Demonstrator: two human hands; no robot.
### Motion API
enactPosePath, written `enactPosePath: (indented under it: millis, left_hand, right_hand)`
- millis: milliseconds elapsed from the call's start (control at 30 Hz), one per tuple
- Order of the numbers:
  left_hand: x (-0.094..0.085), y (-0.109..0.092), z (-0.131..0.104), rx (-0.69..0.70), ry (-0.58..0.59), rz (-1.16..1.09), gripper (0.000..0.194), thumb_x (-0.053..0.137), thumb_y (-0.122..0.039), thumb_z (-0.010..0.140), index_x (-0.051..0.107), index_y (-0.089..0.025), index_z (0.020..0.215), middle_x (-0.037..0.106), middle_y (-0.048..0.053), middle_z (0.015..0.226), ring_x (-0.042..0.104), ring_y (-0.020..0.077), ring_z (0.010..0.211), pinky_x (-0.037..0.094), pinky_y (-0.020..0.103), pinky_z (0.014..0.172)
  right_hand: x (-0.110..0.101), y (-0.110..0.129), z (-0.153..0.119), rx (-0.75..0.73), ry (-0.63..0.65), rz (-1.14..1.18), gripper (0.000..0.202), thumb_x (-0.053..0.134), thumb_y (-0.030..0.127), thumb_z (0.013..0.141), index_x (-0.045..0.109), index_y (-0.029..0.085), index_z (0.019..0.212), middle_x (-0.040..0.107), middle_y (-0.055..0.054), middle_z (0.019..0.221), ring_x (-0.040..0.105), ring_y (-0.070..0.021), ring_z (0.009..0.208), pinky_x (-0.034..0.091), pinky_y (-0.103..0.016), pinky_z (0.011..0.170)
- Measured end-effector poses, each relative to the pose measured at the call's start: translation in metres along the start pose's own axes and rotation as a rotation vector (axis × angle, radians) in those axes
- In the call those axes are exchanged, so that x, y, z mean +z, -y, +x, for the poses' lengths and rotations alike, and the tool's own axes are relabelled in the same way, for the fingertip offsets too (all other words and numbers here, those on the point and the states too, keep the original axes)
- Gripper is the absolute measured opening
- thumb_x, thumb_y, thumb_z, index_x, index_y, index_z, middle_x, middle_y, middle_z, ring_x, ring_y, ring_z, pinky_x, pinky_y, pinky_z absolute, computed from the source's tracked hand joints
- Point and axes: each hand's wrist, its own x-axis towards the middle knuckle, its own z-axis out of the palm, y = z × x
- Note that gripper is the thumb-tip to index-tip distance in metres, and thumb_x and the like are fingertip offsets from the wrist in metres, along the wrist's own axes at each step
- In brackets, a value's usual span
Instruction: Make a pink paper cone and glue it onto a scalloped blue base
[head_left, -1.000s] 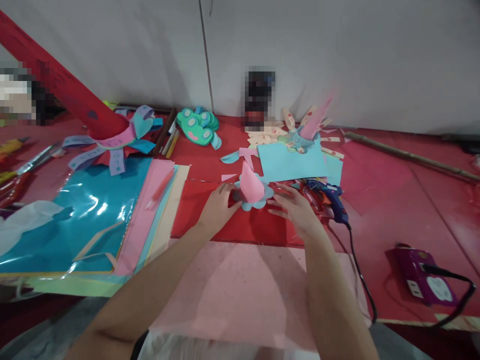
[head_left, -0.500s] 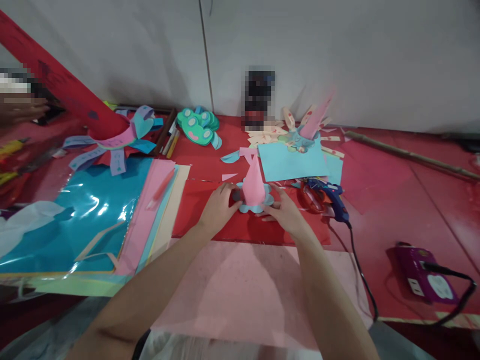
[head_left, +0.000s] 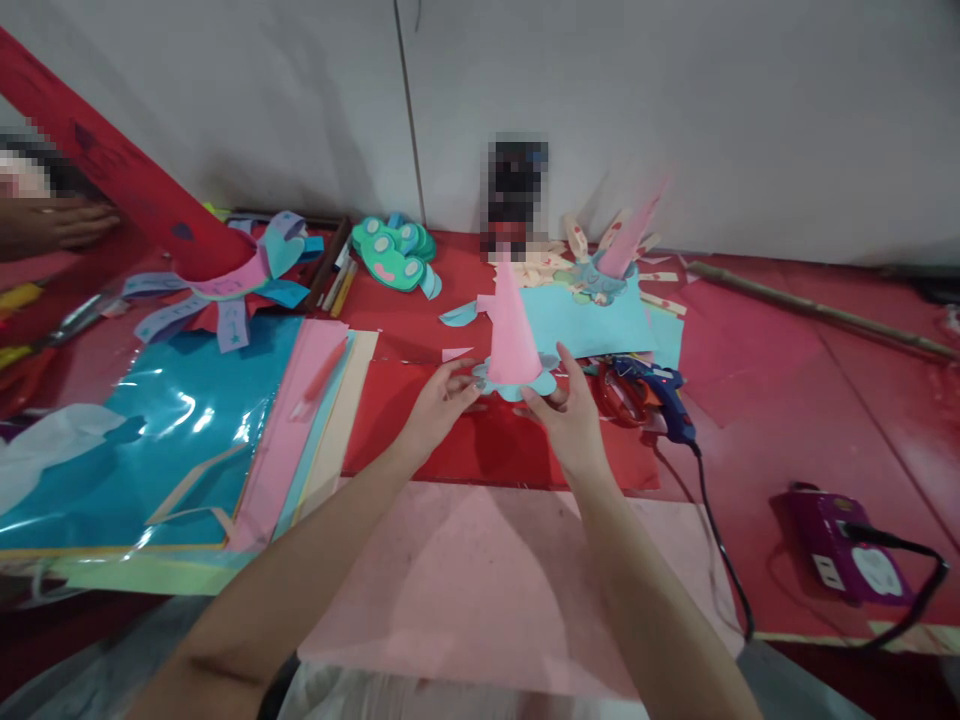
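Note:
A pink paper cone [head_left: 514,335] with a blue scalloped base [head_left: 511,391] stands upright between my hands. My left hand [head_left: 444,400] pinches the base's left edge between thumb and fingers. At its right edge, my right hand [head_left: 566,410] has the thumb against the rim and fingers partly beneath it, the index finger raised. Under them lies a glossy red sheet [head_left: 420,440]. Just right of my right hand are a blue glue gun [head_left: 671,400] and a red roll of tape [head_left: 624,395].
Light blue paper [head_left: 585,325] and a second pink cone [head_left: 634,235] are behind. A large red cone [head_left: 142,190] leans at the left, near another person's hand [head_left: 56,225]. A purple power box [head_left: 851,555] and cord sit right; a stick [head_left: 817,305] lies back right.
The pink cone and its base have risen off the red sheet towards the camera, with both my hands. The other person's hand at the left has moved right.

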Motion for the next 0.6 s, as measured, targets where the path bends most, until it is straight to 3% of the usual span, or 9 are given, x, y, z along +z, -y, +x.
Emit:
enactPosePath:
  millis: [133, 367, 433, 500, 600]
  left_hand:
    - [0.000, -0.001, -0.001, -0.037, -0.040, -0.053, 0.057, 0.073, -0.037, 0.072, 0.051, -0.017, 0.120, 0.066, 0.004, 0.090, 0.065, 0.0167, 0.084, 0.055, 0.033, 0.078]
    - [-0.007, 0.005, 0.007, 0.147, -0.119, 0.052, 0.057, 0.076, -0.033, 0.066, 0.055, -0.022, 0.118, 0.067, 0.003, 0.093, 0.062, 0.0161, 0.086, 0.053, 0.030, 0.077]
    - [-0.009, 0.007, 0.008, 0.172, -0.104, 0.053, 0.061, 0.076, -0.037, 0.066, 0.054, -0.022, 0.120, 0.068, 0.004, 0.093, 0.063, 0.0178, 0.085, 0.052, 0.032, 0.076]
    - [-0.010, 0.010, 0.010, 0.193, -0.079, 0.057, 0.064, 0.077, -0.040, 0.065, 0.054, -0.021, 0.121, 0.068, 0.005, 0.092, 0.063, 0.0203, 0.086, 0.052, 0.034, 0.076]
    - [-0.011, 0.012, 0.011, 0.202, -0.013, 0.057, 0.063, 0.077, -0.043, 0.066, 0.056, -0.019, 0.121, 0.068, 0.006, 0.089, 0.063, 0.0221, 0.086, 0.052, 0.035, 0.075]
  right_hand:
    - [0.006, -0.002, -0.004, 0.037, 0.058, -0.008, 0.098, 0.079, 0.034, 0.065, 0.027, 0.025, 0.148, 0.073, 0.000, 0.084, 0.069, -0.0200, 0.079, 0.062, -0.037, 0.072]
    - [0.005, -0.003, -0.003, 0.078, 0.076, -0.097, 0.104, 0.079, 0.040, 0.064, 0.023, 0.024, 0.150, 0.071, 0.000, 0.082, 0.068, -0.0198, 0.078, 0.060, -0.039, 0.074]
    - [0.002, -0.003, -0.001, 0.071, 0.023, -0.105, 0.095, 0.075, 0.046, 0.067, 0.030, 0.023, 0.147, 0.068, 0.000, 0.080, 0.067, -0.0188, 0.078, 0.060, -0.037, 0.072]
    - [-0.002, -0.003, 0.003, 0.053, -0.035, -0.109, 0.077, 0.069, 0.053, 0.070, 0.047, 0.022, 0.137, 0.066, 0.000, 0.078, 0.065, -0.0183, 0.076, 0.059, -0.034, 0.068]
    - [-0.009, -0.003, 0.007, 0.024, -0.063, -0.135, 0.047, 0.065, 0.058, 0.071, 0.069, 0.020, 0.099, 0.065, -0.003, 0.079, 0.062, -0.0176, 0.073, 0.055, -0.032, 0.064]
